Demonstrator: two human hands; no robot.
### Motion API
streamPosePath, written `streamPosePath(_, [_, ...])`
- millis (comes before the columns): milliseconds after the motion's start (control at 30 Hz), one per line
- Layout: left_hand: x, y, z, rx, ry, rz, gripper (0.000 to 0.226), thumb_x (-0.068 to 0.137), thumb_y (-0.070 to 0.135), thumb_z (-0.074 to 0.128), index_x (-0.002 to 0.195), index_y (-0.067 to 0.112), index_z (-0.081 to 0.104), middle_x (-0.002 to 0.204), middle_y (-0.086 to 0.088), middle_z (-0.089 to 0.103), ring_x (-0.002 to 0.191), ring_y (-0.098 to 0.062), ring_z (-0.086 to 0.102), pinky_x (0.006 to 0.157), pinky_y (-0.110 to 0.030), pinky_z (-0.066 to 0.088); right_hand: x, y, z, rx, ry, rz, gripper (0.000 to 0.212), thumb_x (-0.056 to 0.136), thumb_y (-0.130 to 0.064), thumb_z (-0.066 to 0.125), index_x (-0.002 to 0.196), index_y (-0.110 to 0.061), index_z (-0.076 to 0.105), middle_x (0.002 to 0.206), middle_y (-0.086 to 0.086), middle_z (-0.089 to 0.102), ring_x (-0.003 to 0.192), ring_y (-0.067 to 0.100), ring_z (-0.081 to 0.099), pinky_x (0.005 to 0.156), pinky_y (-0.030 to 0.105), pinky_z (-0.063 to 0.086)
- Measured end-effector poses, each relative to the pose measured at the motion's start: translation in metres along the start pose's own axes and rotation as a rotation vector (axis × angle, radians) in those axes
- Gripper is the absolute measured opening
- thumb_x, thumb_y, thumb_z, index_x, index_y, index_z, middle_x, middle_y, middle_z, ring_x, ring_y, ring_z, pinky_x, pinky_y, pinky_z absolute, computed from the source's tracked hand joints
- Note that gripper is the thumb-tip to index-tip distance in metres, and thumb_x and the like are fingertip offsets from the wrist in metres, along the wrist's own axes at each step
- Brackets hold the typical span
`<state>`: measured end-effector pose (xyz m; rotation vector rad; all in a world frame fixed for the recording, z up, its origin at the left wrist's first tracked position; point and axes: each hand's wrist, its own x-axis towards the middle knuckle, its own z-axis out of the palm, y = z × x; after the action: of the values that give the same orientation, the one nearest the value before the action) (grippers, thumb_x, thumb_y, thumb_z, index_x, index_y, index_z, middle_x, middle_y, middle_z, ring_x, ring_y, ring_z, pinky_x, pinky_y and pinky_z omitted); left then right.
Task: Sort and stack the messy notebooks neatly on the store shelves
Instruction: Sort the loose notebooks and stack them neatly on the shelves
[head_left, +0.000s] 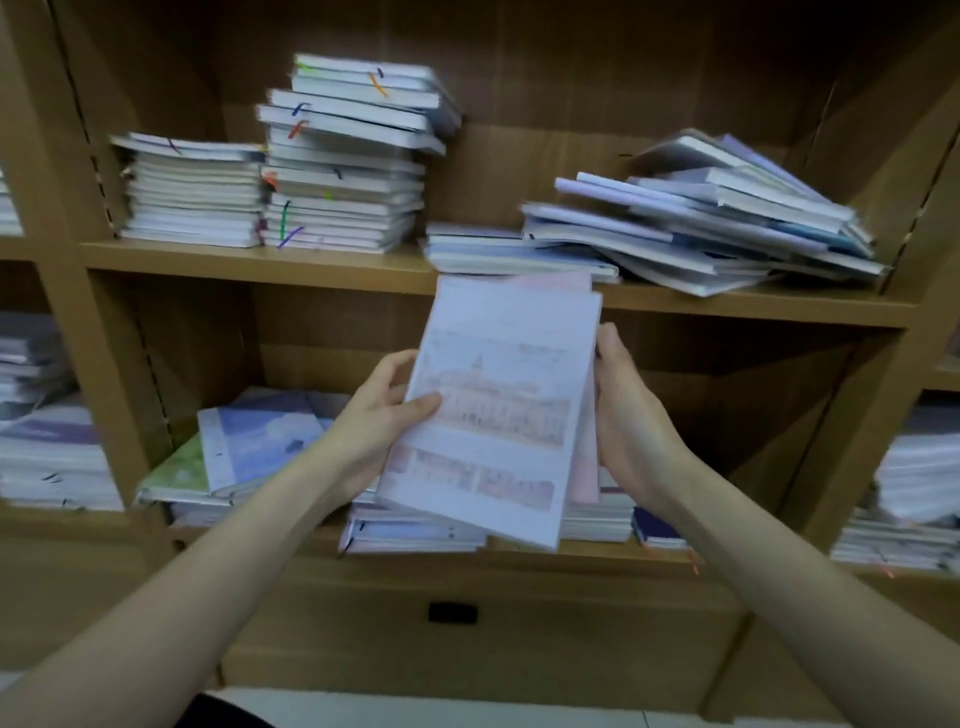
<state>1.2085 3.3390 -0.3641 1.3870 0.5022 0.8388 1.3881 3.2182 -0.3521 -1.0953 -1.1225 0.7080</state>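
Note:
I hold a small bundle of notebooks (498, 410) upright in front of the wooden shelves; the front cover is pale lilac with a drawn building. My left hand (382, 410) grips its left edge, thumb on the cover. My right hand (631, 415) holds the right edge, fingers behind. On the upper shelf (249, 262) stand two tidy stacks (192, 195) (348, 156). To their right lies a low pile (519, 252) and a slumped, messy heap of notebooks (722, 213).
The lower shelf holds loose notebooks with blue and green covers (244, 447) and short stacks (410, 530) behind the held bundle. Neighbouring bays at left (47, 457) and right (914, 499) hold more stacks. A drawer front with a dark slot (452, 613) sits below.

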Motion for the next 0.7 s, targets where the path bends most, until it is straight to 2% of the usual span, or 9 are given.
streamPosePath(33, [0.0,-0.001,0.0,-0.007,-0.001,0.01,0.044,0.09,0.004,0.054,0.131,0.017,0.042,0.121,-0.015,0.06,0.094,-0.03,0.064,0.068,-0.038,0.058,-0.002,0.0,0.001,-0.04,-0.016,-0.016,0.064,0.085,-0.05,0.055,0.142,-0.033,0.031,0.131,-0.007,0.057,0.117,0.013,0.058,0.093,0.04,0.051])
streamPosePath(100, [-0.002,-0.005,-0.005,0.001,-0.013,0.011,0.041,0.09,0.005,0.054,0.127,0.019,0.043,0.12,-0.013,0.061,0.092,-0.028,0.065,0.069,-0.038,0.058,-0.008,0.008,0.0,-0.168,-0.043,-0.049,0.079,0.078,-0.027,0.069,0.141,-0.036,0.022,0.127,-0.012,0.056,0.111,0.003,0.059,0.082,0.029,0.055])
streamPosePath(200, [-0.011,-0.009,-0.015,0.037,-0.028,-0.011,0.038,0.089,0.005,0.055,0.12,0.024,0.045,0.114,-0.007,0.061,0.086,-0.024,0.067,0.064,-0.035,0.059,-0.019,0.029,0.006,-0.264,-0.101,-0.054,0.082,0.078,-0.009,0.07,0.139,-0.031,0.019,0.123,-0.012,0.056,0.11,-0.002,0.058,0.077,0.019,0.054])
streamPosePath(300, [-0.019,-0.005,-0.027,0.03,0.001,0.043,0.037,0.086,0.002,0.057,0.111,0.028,0.048,0.111,-0.009,0.062,0.081,-0.019,0.068,0.062,-0.031,0.057,-0.019,0.035,0.018,-0.296,-0.052,-0.162,0.084,0.082,-0.021,0.069,0.146,-0.031,0.016,0.128,-0.012,0.056,0.119,0.008,0.056,0.086,0.032,0.055])
streamPosePath(400, [-0.026,0.011,-0.043,0.014,0.017,0.168,0.047,0.079,0.001,0.065,0.113,0.028,0.046,0.114,-0.006,0.061,0.093,-0.017,0.066,0.07,-0.031,0.058,-0.011,0.023,0.036,-0.366,-0.033,-0.285,0.087,0.085,-0.033,0.067,0.149,-0.035,0.007,0.136,-0.015,0.049,0.126,0.009,0.049,0.098,0.045,0.048])
streamPosePath(467, [-0.03,0.029,-0.048,-0.012,0.042,0.244,0.046,0.082,0.002,0.06,0.115,0.03,0.045,0.117,-0.004,0.061,0.1,-0.018,0.064,0.075,-0.034,0.058,-0.001,0.005,0.047,-0.343,-0.033,-0.34,0.083,0.087,-0.03,0.065,0.146,-0.04,0.008,0.138,-0.018,0.046,0.127,0.006,0.047,0.102,0.044,0.045])
streamPosePath(567, [-0.02,0.06,-0.043,-0.097,0.077,0.324,0.041,0.089,-0.003,0.05,0.111,0.032,0.046,0.11,-0.003,0.065,0.094,-0.018,0.065,0.073,-0.035,0.059,0.021,-0.03,0.055,-0.343,-0.039,-0.42,0.076,0.089,-0.017,0.062,0.141,-0.042,0.012,0.14,-0.013,0.043,0.127,0.002,0.046,0.104,0.037,0.044])
streamPosePath(633, [-0.005,0.082,-0.031,-0.158,0.097,0.37,0.041,0.089,-0.006,0.049,0.108,0.03,0.047,0.101,-0.004,0.068,0.087,-0.018,0.066,0.067,-0.031,0.058,0.032,-0.046,0.056,-0.408,-0.029,-0.483,0.079,0.086,-0.021,0.066,0.14,-0.043,0.013,0.143,-0.008,0.04,0.13,0.006,0.042,0.106,0.038,0.041])
streamPosePath(700, [0.014,0.102,-0.016,-0.21,0.128,0.384,0.041,0.088,-0.008,0.049,0.108,0.028,0.049,0.097,-0.005,0.069,0.084,-0.018,0.067,0.064,-0.031,0.057,0.038,-0.054,0.049,-0.489,0.011,-0.519,0.082,0.084,-0.03,0.066,0.146,-0.038,0.013,0.145,-0.006,0.039,0.133,0.012,0.04,0.106,0.045,0.04])
